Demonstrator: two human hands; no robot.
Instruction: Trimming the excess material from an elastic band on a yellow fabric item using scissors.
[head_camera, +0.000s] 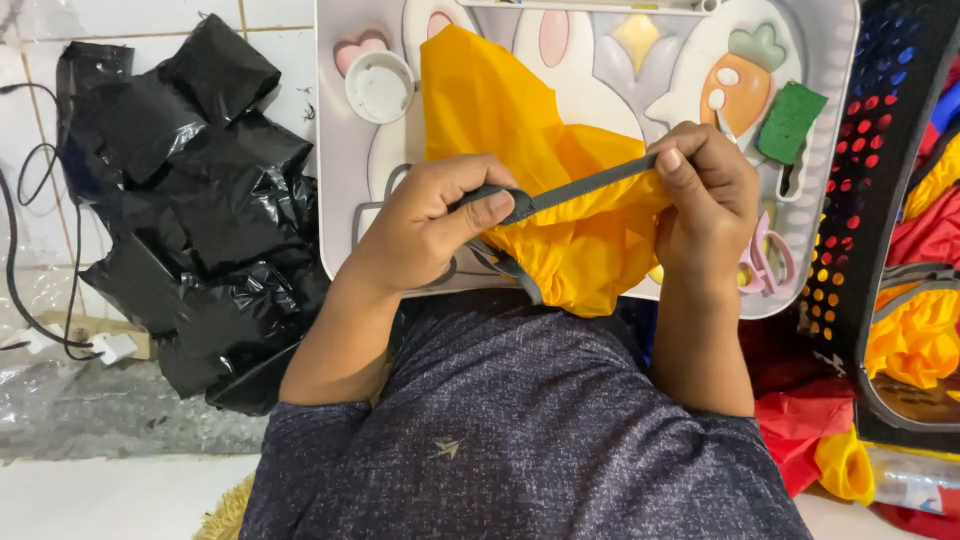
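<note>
Nearest the body, the left hand (430, 225) is pinching one end of a grey strap (575, 188) between thumb and fingers, while the right hand (705, 195) is clenching the other end, pulling it taut across the yellow fabric (530, 150) bunched on the near edge of the tray (335, 150). The cloth looks light, limp and slippery; the stiffer strap seems the surest place to hold. On the tray, pink scissors (765, 255) are lying beside the right hand, a green sponge (790, 120) and white lid (380, 87) farther back. Left of the tray, a black plastic bag (200, 200) is lying crumpled; right of it, a perforated basket (870, 170) is crowding close.
</note>
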